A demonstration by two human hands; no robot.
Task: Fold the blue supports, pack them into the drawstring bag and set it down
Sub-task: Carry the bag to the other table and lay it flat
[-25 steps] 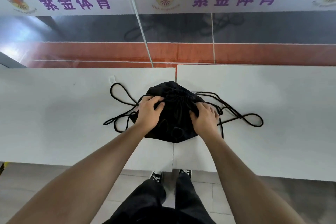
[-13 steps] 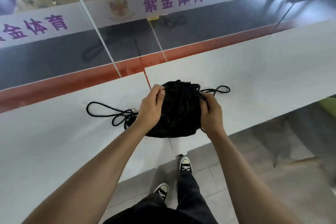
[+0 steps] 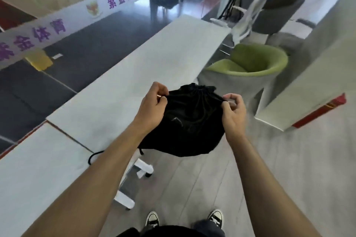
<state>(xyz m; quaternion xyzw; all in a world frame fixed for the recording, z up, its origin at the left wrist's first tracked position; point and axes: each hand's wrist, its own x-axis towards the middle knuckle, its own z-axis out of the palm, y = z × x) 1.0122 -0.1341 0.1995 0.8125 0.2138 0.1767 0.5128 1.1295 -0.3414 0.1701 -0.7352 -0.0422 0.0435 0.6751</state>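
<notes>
The black drawstring bag (image 3: 189, 121) hangs in the air beyond the table's near edge, bulging and cinched at its top. My left hand (image 3: 152, 107) pinches the bag's upper left side. My right hand (image 3: 234, 110) pinches its upper right side. A loop of black cord (image 3: 94, 157) trails from under my left forearm onto the table. No blue supports are visible; whatever fills the bag is hidden.
The long white table (image 3: 123, 82) runs from lower left to upper right, with its white feet (image 3: 143, 169) on the grey floor. A green tub chair (image 3: 248, 65) stands just past the bag. A white office chair (image 3: 248, 15) and a white panel (image 3: 308, 63) lie further right.
Both hands lifted the bag off the table and carried it to the right, over the floor. The view swung right, bringing the chairs into sight.
</notes>
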